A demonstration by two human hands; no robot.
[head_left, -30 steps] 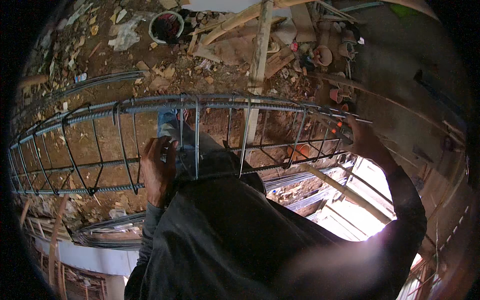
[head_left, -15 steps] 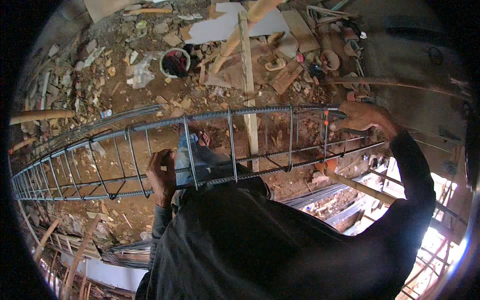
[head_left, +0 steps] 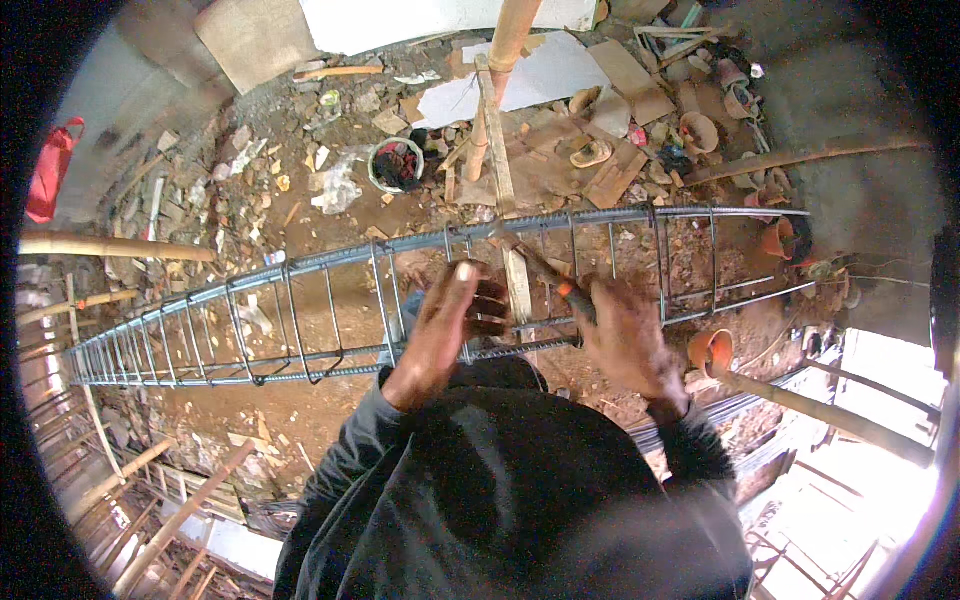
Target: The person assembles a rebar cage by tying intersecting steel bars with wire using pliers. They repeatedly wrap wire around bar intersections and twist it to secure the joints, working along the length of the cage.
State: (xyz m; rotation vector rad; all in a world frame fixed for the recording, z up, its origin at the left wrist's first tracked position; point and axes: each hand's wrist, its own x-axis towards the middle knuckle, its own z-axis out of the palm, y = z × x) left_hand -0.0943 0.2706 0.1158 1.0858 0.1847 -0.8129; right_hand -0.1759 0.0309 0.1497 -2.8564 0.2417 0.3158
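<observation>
A long rebar cage (head_left: 270,272) of ribbed bars and square stirrups stretches across in front of me, tapering away to the left. My right hand (head_left: 628,335) is closed around the dark handles of a pair of pincers (head_left: 540,268), marked with orange. Their metal head points up and left, at the cage's far top bar. Beside it, my left hand (head_left: 440,330) is over the near bars, thumb raised and fingers loosely apart. I see nothing held in it; its fingertips are partly in shadow.
Behind the cage stand a bucket (head_left: 396,164) with dark contents and an upright wooden post (head_left: 497,150). Rubble and board pieces cover the ground. At the right are an orange cone-like piece (head_left: 711,350) and a bamboo pole (head_left: 800,408). Another bamboo pole (head_left: 120,246) juts in from the left.
My right hand has come inward from the cage's right end, bringing the pincers to the middle. My left hand has shifted right along the cage, and its fingers have loosened. The view has moved too.
</observation>
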